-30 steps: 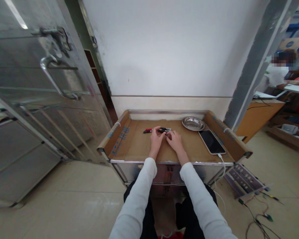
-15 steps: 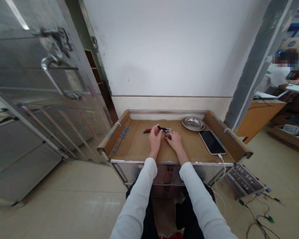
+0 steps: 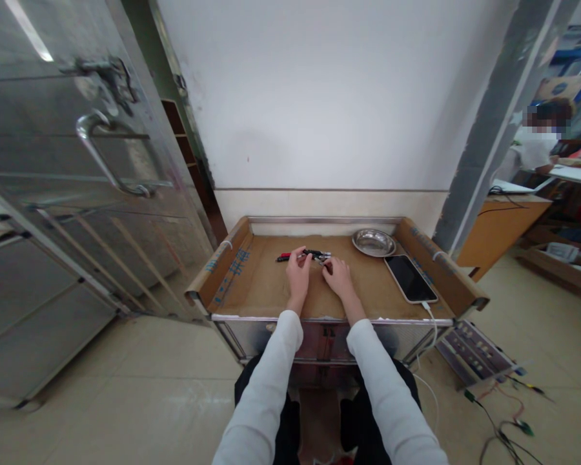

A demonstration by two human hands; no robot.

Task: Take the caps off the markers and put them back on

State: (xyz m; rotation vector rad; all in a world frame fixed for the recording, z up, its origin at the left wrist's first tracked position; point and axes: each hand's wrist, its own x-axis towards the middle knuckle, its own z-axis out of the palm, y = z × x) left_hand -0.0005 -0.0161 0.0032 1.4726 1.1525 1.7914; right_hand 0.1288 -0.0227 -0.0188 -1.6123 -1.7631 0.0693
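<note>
My left hand (image 3: 299,279) is closed in a pinch, its thumb and fingertips on a slim black-and-silver pen (image 3: 318,259) held low over the brown cardboard surface (image 3: 264,284). From the other side my right hand (image 3: 339,278) pinches the same pen near its silver end. The fingers hide much of it, and its parts are too small to make out. Behind and left of my left hand lie a red pen (image 3: 284,254) and a black pen (image 3: 281,259), partly covered by that hand. Another dark pen (image 3: 312,252) shows just beyond my fingertips.
A round metal dish (image 3: 374,242) stands at the back right. In front of it lies a phone (image 3: 410,278) with a white cable (image 3: 433,320). Raised cardboard sides (image 3: 443,266) edge the cart top. A metal door (image 3: 77,161) is at left; a person (image 3: 537,142) sits far right.
The black piece between my hands was raised and tilted; it now shows lower and flatter. My hands have shifted only slightly. The whole view has moved a little.
</note>
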